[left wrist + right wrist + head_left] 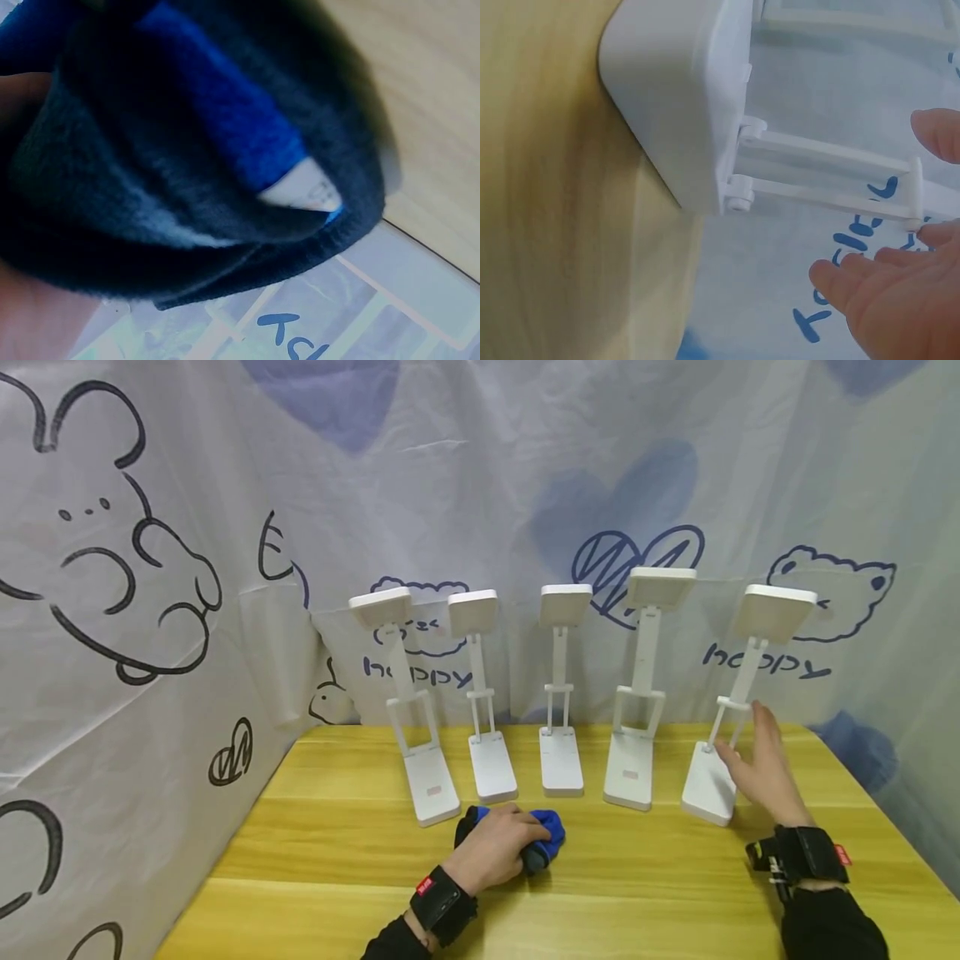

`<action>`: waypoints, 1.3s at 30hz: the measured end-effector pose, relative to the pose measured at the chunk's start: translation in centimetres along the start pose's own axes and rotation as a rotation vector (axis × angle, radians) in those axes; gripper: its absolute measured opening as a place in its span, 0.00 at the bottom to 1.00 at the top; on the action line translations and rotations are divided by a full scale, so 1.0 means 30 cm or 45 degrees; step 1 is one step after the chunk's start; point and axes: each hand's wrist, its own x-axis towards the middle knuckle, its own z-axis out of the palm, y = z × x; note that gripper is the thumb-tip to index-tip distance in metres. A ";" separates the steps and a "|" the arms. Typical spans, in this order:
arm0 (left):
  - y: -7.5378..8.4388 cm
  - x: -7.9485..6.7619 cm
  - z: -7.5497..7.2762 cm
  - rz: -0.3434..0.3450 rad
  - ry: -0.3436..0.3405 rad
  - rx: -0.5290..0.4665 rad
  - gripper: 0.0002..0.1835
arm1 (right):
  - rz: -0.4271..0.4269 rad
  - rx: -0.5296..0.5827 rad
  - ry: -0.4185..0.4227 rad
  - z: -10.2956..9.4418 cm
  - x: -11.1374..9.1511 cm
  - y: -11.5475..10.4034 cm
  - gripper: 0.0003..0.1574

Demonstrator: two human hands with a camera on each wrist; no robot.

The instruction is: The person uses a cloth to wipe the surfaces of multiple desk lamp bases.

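Note:
My left hand (497, 847) grips a bunched blue and dark grey cloth (551, 833) close over the table, in front of the lamps. In the left wrist view the folded cloth (232, 127) fills most of the picture, and a small white label (306, 187) shows between its folds. At the far right, my right hand (767, 772) is beside a white folding desk lamp (708, 785), thumb and fingers spread apart. The right wrist view has the fingers (840, 285) at the lamp's thin double struts (825, 199), with the white base (675, 97) on the wood.
More white desk lamps stand in a row along the back: two on the left (432, 789) (492, 768), one in the middle (561, 764) and one right of it (630, 772). Behind the yellow wooden table (337, 860) hangs a white curtain (465, 510) with drawings.

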 end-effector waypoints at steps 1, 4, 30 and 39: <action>0.000 0.001 -0.001 -0.004 0.003 -0.002 0.19 | 0.015 0.005 -0.014 0.000 0.003 0.002 0.51; 0.001 0.003 -0.002 -0.012 0.003 -0.007 0.19 | 0.062 0.022 -0.058 -0.003 0.009 0.008 0.52; 0.007 -0.002 -0.010 -0.022 -0.024 -0.026 0.20 | 0.128 0.140 -0.193 -0.009 -0.012 0.012 0.32; 0.009 0.001 -0.013 -0.013 -0.029 -0.035 0.19 | 0.092 0.321 -0.456 -0.050 -0.049 -0.012 0.31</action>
